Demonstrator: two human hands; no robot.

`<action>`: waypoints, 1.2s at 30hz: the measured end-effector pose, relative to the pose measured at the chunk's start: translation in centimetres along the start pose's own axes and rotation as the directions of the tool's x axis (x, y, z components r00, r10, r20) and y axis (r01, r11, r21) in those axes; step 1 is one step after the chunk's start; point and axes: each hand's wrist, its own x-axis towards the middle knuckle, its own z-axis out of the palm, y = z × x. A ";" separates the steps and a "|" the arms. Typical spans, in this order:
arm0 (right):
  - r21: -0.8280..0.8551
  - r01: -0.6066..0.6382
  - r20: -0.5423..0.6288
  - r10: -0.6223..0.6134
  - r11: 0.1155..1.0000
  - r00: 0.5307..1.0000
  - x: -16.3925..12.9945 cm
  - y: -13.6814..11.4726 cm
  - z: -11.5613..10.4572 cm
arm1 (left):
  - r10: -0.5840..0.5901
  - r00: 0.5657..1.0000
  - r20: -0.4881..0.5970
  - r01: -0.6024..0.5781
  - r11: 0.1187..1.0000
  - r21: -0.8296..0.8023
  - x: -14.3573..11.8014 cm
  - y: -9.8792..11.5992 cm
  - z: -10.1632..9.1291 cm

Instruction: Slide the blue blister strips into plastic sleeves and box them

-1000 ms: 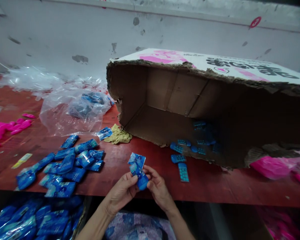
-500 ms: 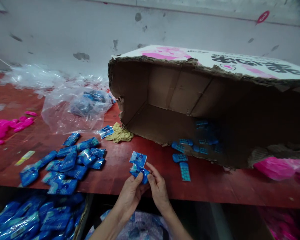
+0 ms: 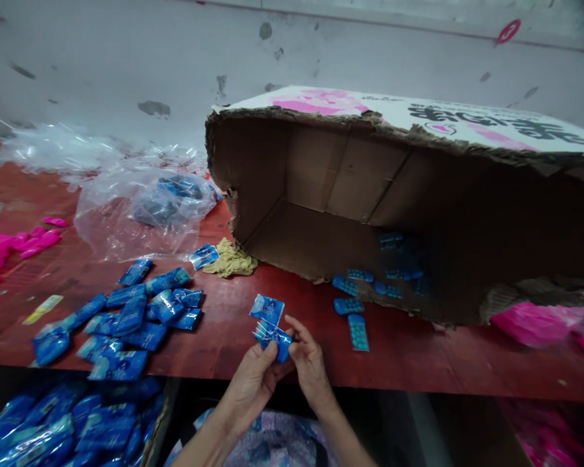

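A small blue plastic packet with white print is held just over the table's front edge. My left hand pinches it between thumb and fingers from the left. On its right side the thumb and fingertips of my right hand close on the same packet, with the index finger raised. Right beyond the packet is a flat blue printed card; I cannot tell whether the two touch. Several sealed blue packets lie in a loose heap to the left of my hands.
A torn cardboard box lies on its side, with blue blister-like pieces at its mouth. Yellowish crumpled material, a clear bag and pink pieces rest on the red table. More blue packets fill a container below left.
The packet between my hands has turned slightly, and more of its printed face shows. Both hands stay nearly in place. The whole view has shifted a little.
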 end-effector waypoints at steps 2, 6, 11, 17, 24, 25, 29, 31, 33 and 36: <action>-0.078 -0.005 -0.070 0.000 0.997 0.998 -0.1 0.1 0.3 | -0.008 1.000 -0.027 0.008 1.000 -0.008 0.1 -0.2 0.0; -0.113 -0.007 -0.086 -0.002 0.994 0.996 0.0 0.2 0.6 | -0.020 0.997 -0.071 0.018 0.999 -0.039 0.1 0.1 0.0; -0.042 -0.055 0.114 0.059 0.998 0.992 0.4 -0.1 0.1 | -0.034 0.996 -0.085 0.028 0.998 -0.064 0.3 0.5 -0.5; -0.124 -0.068 0.070 0.077 0.990 0.995 0.1 0.0 0.5 | -0.026 0.993 -0.113 0.023 0.999 -0.030 0.3 -0.2 -0.5; -0.350 0.058 0.159 -0.002 0.935 0.987 0.5 -1.4 0.2 | 0.053 0.981 -0.187 -0.061 0.998 -0.036 -0.1 2.1 -0.6; -0.431 0.096 0.153 -0.032 0.897 0.988 0.9 -1.8 0.1 | 0.104 0.967 -0.234 -0.120 0.991 -0.059 -0.2 3.4 -0.9; -0.788 0.176 0.107 -0.151 0.590 0.983 3.3 -2.3 0.2 | 0.347 0.825 -0.447 -0.451 0.879 -0.151 -1.1 8.8 -2.9; -0.903 0.167 0.115 -0.153 0.395 0.982 4.5 -1.9 0.7 | 0.363 0.795 -0.487 -0.495 0.852 -0.172 -1.5 10.2 -3.7; -0.960 0.135 0.106 -0.131 0.243 0.986 5.3 -1.1 1.3 | 0.317 0.811 -0.492 -0.456 0.869 -0.191 -1.5 10.0 -4.1; -0.986 0.087 0.069 -0.123 0.146 0.990 5.8 -0.1 2.1 | 0.201 0.872 -0.445 -0.301 0.940 -0.164 -0.6 7.6 -4.0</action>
